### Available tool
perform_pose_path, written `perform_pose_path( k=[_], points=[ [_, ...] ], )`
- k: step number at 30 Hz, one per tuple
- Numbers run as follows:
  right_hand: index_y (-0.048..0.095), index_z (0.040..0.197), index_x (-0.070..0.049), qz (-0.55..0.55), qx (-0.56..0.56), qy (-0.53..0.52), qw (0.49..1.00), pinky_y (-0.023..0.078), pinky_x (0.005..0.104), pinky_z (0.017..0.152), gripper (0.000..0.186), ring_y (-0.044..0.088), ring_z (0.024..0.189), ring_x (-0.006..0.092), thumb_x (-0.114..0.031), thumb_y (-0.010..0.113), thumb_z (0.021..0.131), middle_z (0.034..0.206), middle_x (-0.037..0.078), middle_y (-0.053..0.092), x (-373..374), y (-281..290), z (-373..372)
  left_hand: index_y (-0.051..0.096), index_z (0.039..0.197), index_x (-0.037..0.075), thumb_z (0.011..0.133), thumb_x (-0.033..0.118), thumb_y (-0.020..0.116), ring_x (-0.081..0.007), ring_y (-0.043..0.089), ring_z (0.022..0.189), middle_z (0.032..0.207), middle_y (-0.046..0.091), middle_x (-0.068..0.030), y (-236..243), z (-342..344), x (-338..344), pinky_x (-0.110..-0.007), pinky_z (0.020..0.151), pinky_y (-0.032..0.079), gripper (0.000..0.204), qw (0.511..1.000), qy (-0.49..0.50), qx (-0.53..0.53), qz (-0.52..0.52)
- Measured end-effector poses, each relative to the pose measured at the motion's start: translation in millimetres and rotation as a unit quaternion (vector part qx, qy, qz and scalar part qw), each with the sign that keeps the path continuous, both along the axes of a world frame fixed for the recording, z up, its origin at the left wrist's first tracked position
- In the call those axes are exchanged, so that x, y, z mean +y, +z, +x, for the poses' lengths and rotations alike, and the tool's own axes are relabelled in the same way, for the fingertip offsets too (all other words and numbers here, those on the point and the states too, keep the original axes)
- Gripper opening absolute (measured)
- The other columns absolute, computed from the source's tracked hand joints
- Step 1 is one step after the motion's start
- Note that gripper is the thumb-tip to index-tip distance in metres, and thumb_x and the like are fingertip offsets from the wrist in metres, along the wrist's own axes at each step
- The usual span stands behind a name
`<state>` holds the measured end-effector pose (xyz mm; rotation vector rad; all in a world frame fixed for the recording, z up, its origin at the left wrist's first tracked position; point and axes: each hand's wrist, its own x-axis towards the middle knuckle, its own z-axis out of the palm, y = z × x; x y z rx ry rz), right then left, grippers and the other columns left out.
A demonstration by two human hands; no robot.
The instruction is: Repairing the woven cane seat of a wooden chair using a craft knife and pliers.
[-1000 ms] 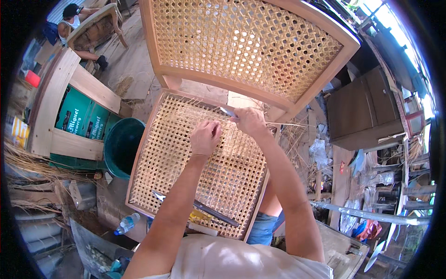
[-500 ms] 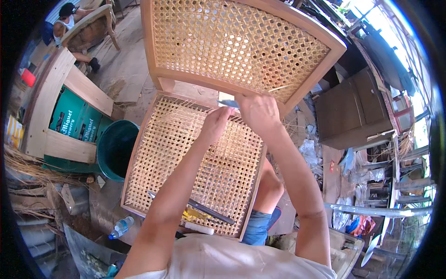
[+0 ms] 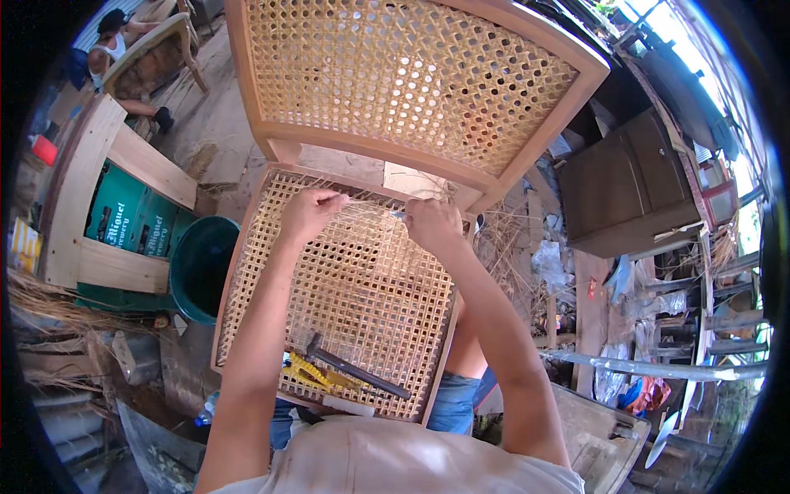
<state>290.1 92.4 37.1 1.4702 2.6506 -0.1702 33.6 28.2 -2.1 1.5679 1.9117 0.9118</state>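
A wooden chair with a woven cane seat (image 3: pixel 354 280) lies in front of me, its cane backrest (image 3: pixel 362 74) rising beyond. Over the far left of the seat, my left hand (image 3: pixel 313 216) pinches what looks like a thin cane strand (image 3: pixel 366 202). That strand runs toward my right hand (image 3: pixel 436 224), which is closed near the seat's far rail. A small grey-blue blade (image 3: pixel 400 215) pokes out from its fingers; the handle is hidden. On the near part of the seat rest a dark hammer (image 3: pixel 362 370), a yellow object (image 3: pixel 306 372) and a whitish stick-like piece (image 3: pixel 349 405).
A green bucket (image 3: pixel 204 272) stands left of the chair, beside a wooden frame (image 3: pixel 123 262) and green crates (image 3: pixel 123 216). A brown cabinet (image 3: pixel 629 181) and scattered scraps lie at right. Another person (image 3: pixel 111 49) sits at the far left by a chair frame.
My hands have drawn apart: the left moved left, the right came down from the backrest's lower rail toward the seat. The blade now shows less.
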Motion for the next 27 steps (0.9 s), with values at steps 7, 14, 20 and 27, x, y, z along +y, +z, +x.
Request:
perform_pose_path(
  k=[7,14,20,27],
  points=[
    [0.074,0.109,-0.007,-0.019,-0.046,0.046,0.998,0.058,0.0447,0.09,0.026,0.073,0.103,0.0321,-0.013,0.059,0.089,0.11,0.018,0.074,17,5,-24,0.082,0.103,0.017,0.087,0.054,0.076,-0.026,0.075,0.087,0.093,0.078,-0.0113,-8,9,9,-0.039,0.078,0.056,0.041,0.998,0.002,0.034,-0.044],
    [0.076,0.106,-0.013,0.024,-0.02,0.04,0.999,0.059,0.0475,0.087,0.024,0.074,0.1,0.0306,-0.021,0.06,0.089,0.11,0.016,0.075,20,-4,-22,0.082,0.1,0.016,0.085,0.051,0.077,-0.0278,0.075,0.083,0.085,0.077,-0.0116,-1,22,20,-0.041,0.079,0.056,0.039,0.998,0.02,0.021,-0.057],
    [0.074,0.114,-0.007,0.013,-0.031,0.057,0.998,0.059,0.0419,0.089,0.028,0.074,0.102,0.0308,-0.014,0.058,0.092,0.108,0.015,0.075,13,10,-41,0.082,0.102,0.017,0.085,0.047,0.078,-0.0265,0.075,0.084,0.089,0.078,-0.0105,-1,24,23,-0.04,0.082,0.056,0.035,0.995,0.013,0.005,-0.098],
    [0.071,0.12,-0.004,-0.102,-0.017,0.006,0.995,0.055,0.0443,0.102,0.034,0.068,0.119,0.0324,-0.021,0.065,0.091,0.125,0.017,0.071,34,11,-34,0.082,0.102,0.018,0.084,0.047,0.077,-0.0245,0.075,0.092,0.099,0.079,-0.0081,1,25,30,-0.04,0.085,0.057,0.034,0.991,0.003,0.06,-0.118]
  ],
)
